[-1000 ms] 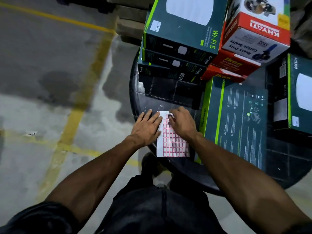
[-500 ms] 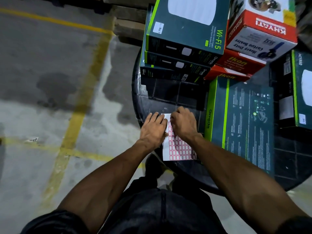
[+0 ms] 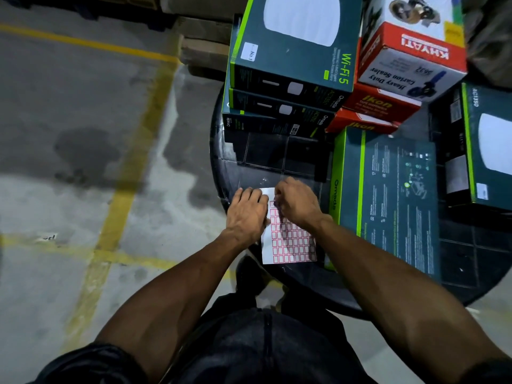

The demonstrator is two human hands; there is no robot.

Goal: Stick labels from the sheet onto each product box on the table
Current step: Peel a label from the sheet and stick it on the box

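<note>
A white label sheet (image 3: 288,245) with a red grid lies at the near left edge of the round black table (image 3: 260,162). My left hand (image 3: 245,210) rests flat on the sheet's left side. My right hand (image 3: 296,202) has its fingers curled at the sheet's top, pinching at a label there. A dark green box (image 3: 388,198) lies flat just right of the sheet. A stack of Wi-Fi 5 boxes (image 3: 291,59) stands behind, its top box carrying a white label (image 3: 249,52). Another green box (image 3: 487,145) at the far right carries a small label (image 3: 482,191).
Red and white Khyati carton-sealer box (image 3: 410,54) sits on two orange Ikon boxes (image 3: 379,106) at the back. Concrete floor with yellow lines (image 3: 122,189) lies to the left. My legs stand against the table's near edge.
My right hand's fingers have curled tighter at the sheet's top row. My left hand has slid slightly onto the sheet. The camera view has shifted a little.
</note>
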